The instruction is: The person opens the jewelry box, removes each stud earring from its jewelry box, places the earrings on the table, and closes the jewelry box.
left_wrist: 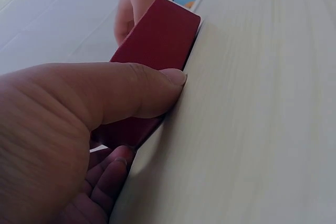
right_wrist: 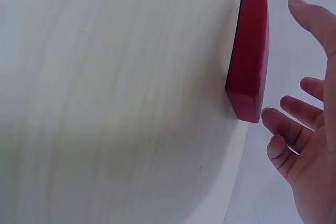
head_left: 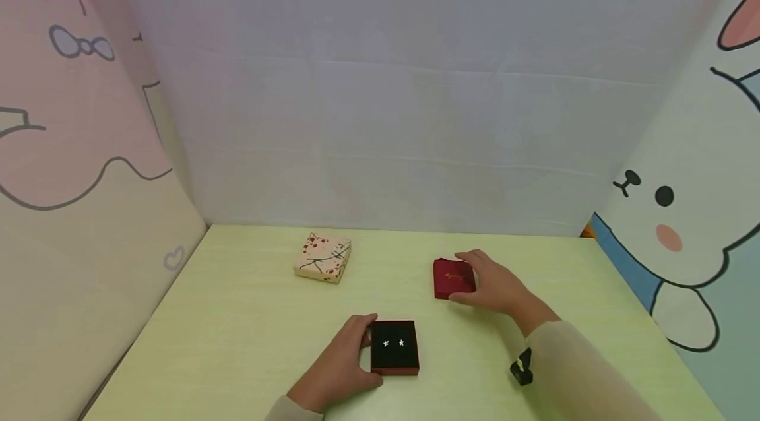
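Note:
A dark red jewellery box point(head_left: 394, 371) with a black lining and two small star-shaped earrings point(head_left: 394, 343) on it rests on the table near the front. My left hand point(head_left: 344, 361) grips its left side, and in the left wrist view the thumb point(left_wrist: 142, 90) lies along the red wall. Farther back to the right, the red box lid point(head_left: 454, 279) with gold lettering lies flat. Around its right side my right hand point(head_left: 493, 282) is spread, thumb and fingers parted. The right wrist view shows the lid point(right_wrist: 249, 51) beside those fingers, not held by them.
A cream box with a floral branch print point(head_left: 323, 259) sits at the back left of the table point(head_left: 237, 315). A small black item with a yellow mark point(head_left: 522, 368) lies by my right sleeve. A pale curtain point(head_left: 386, 111) hangs behind the table.

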The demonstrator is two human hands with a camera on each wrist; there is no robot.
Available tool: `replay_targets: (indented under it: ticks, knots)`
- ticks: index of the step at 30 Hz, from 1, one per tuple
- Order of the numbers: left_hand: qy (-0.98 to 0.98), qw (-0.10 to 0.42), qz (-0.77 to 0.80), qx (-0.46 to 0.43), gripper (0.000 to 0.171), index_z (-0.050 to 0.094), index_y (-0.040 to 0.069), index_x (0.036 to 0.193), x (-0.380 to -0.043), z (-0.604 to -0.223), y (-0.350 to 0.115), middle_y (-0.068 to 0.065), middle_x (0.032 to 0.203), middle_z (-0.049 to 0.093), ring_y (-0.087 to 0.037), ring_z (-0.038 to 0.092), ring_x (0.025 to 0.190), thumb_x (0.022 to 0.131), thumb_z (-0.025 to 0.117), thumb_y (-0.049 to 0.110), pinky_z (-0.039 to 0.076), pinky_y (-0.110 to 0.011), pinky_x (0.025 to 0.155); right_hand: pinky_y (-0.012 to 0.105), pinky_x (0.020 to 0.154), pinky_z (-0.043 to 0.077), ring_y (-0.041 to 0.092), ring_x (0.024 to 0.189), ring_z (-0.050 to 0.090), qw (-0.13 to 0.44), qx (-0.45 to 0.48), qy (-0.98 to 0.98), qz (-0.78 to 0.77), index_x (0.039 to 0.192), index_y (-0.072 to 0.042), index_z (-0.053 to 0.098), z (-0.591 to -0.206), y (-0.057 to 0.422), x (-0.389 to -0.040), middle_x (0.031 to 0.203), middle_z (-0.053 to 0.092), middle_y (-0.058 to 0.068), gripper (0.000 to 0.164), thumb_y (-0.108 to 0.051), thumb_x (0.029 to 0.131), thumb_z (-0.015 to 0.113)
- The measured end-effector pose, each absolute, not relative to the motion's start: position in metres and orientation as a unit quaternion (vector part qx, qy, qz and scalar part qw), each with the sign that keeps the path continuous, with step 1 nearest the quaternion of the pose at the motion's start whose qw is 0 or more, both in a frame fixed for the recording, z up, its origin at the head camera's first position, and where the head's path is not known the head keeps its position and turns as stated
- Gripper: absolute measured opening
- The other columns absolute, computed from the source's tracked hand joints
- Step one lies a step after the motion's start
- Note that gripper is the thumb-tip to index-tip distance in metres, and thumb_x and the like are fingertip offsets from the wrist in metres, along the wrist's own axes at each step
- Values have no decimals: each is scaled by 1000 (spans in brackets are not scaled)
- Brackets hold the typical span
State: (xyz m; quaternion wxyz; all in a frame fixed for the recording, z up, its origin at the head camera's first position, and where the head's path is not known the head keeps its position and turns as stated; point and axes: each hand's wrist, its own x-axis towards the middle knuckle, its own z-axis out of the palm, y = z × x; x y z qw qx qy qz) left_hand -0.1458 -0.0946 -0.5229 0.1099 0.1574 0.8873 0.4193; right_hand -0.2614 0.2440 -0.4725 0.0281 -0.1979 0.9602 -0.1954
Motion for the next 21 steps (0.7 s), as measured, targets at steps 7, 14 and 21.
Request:
replay_targets:
  ticks: [7,14,21]
  knots:
    - [887,106,420,161,97,41,9,153,-148,-527,-98,10,119,48,-10,52,110,71,91,25,46,-38,101,43,88,53,20,101,58,7,-217,953,-214,132,-12,63,-476,236,-251,122,61,2,59,-45,87,81]
    - [886,101,422,162,97,43,9,153,-152,-531,-100,10,121,49,-10,52,110,70,92,24,46,-38,102,35,78,52,14,85,56,-21,-238,943,-231,114,-17,69,-475,221,-234,112,62,-4,33,-32,88,82]
    - [883,105,427,165,97,42,8,152,-153,-533,-100,9,121,49,-11,52,110,71,91,24,46,-39,101,31,76,50,12,81,55,-45,-244,932,-263,111,-19,69,-477,200,-214,106,62,-7,26,-28,89,81]
